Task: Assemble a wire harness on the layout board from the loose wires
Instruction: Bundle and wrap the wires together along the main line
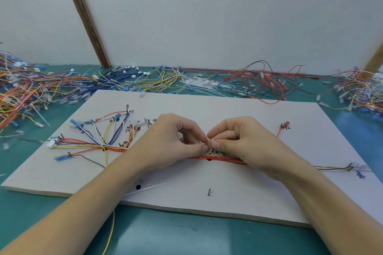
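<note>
A white layout board [238, 196] lies on the green table with a bundle of red, yellow and blue wires [219, 158] running across its middle. The bundle fans out at the left into branches with blue terminals [93, 130]. My left hand [176, 143] and my right hand [240, 141] meet over the bundle's centre. Both pinch a thin white cable tie [208, 143] looped around the wires beside a metal pin. A red wire end [284, 125] and a blue-yellow branch [335, 167] reach to the right.
Heaps of loose coloured wires lie at the left [27, 93], along the back [145, 78] and at the right [362, 91]. White cable ties [205, 85] are scattered behind the board. One spare tie [147, 189] and a pin [209, 192] sit near the board's front edge.
</note>
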{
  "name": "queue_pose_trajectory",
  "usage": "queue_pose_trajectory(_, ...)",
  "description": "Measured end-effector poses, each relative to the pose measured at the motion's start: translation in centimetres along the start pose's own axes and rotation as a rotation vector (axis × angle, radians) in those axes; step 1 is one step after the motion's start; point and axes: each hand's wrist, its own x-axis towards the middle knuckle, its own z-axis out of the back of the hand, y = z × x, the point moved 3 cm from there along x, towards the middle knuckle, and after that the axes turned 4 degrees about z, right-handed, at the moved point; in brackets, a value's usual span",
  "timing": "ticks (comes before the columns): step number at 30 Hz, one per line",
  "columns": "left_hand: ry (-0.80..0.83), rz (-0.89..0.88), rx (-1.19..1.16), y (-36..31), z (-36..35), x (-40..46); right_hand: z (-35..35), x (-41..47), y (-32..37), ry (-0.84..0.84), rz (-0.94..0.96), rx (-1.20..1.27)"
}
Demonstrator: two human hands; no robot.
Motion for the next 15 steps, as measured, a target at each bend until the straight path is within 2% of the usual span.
queue_pose_trajectory(15, 0.013, -0.033, 0.016, -0.09, 0.12, -0.01, -0.04, -0.16, 0.18, -0.025, 0.006, 0.061)
